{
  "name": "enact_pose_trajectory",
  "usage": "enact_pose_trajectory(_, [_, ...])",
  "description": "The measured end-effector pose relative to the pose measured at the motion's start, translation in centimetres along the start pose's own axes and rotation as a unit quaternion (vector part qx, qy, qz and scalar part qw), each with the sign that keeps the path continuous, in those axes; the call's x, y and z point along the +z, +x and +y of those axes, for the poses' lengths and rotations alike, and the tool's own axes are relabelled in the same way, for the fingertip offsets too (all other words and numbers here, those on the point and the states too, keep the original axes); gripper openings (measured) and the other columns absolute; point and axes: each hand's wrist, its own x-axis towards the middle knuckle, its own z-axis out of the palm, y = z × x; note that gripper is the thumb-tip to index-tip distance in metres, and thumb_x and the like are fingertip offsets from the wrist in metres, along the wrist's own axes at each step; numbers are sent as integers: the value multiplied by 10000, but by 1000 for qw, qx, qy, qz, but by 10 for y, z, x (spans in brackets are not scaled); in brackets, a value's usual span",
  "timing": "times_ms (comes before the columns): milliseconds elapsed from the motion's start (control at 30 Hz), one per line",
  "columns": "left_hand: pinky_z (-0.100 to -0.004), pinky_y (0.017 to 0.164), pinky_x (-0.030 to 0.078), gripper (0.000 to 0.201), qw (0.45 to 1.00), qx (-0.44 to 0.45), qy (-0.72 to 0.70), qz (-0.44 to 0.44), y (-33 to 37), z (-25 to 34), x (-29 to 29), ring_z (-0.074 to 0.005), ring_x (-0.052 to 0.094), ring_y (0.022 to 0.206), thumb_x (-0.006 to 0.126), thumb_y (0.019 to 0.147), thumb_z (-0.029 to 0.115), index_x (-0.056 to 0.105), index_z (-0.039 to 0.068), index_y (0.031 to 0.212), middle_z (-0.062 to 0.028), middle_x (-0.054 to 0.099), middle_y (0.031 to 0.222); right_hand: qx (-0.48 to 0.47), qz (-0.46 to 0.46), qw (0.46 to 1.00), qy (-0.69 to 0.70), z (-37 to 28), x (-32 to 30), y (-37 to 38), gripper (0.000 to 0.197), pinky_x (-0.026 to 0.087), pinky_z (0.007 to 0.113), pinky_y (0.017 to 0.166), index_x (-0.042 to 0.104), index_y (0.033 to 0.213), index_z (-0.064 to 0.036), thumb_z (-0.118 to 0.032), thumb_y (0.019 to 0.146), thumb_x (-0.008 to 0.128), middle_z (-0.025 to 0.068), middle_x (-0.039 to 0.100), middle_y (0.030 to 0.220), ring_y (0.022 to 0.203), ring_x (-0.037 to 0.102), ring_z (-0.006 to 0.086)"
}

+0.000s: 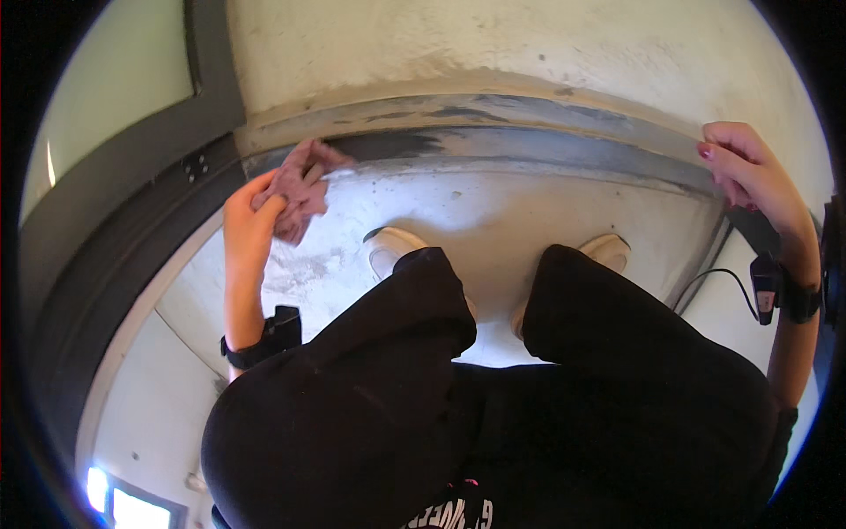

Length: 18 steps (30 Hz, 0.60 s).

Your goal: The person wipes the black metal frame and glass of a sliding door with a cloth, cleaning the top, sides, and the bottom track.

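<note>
A crumpled, dusty-pink cloth (298,196) is gripped in my left hand (249,220), which is closed round one side of it. Loose folds hang out past the fingers, in front of the left end of a dark, stained baseboard (529,145). On the far right my right hand (749,167) is raised with its fingers curled in; no object shows in it. It appears near the right end of the baseboard, and I cannot tell whether it touches the wall (493,44).
A dark-framed glass door or panel (132,150) stands at the left. My bent knees and light shoes (388,247) are in the middle, on the pale, smudged floor (476,198). Black bands with small devices circle both wrists; a thin cable (718,271) loops from the right one.
</note>
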Motion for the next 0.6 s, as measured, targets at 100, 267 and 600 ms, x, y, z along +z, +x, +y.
enact_pose_trajectory(100, [-209, 706, 464, 418, 998, -55, 36, -6, 6, 6, -8, -110, 603, 791, 497, 767, -22, 531, -70, 1181, -47, 621, 889, 48, -30, 997, -44, 31, -15, -39, 244, 372, 155, 409, 587, 973, -71, -302, 918, 529, -32, 497, 630, 490, 485, 26])
enact_pose_trajectory(267, [-190, 561, 392, 199, 984, -120, -98, -93, 30, 2, 8, -63, 529, 625, 510, 792, -1, 611, -73, 948, -21, 599, 769, -132, -433, 849, 270, 83, 66, -101, 471, 113, 462, 1116, 441, 1345, -139, -336, 921, 495, 164, 280, 1455, 1377, 177, 295])
enact_pose_trajectory(600, [-261, 563, 500, 146, 997, -26, -72, 25, 50, -21, 53, -185, 641, 676, 515, 789, -17, 619, -70, 876, -108, 637, 786, -98, -286, 945, 126, 148, 210, -53, 512, 442, 351, 756, 624, 895, 73, -419, 917, 484, 91, 647, 773, 784, 585, 208])
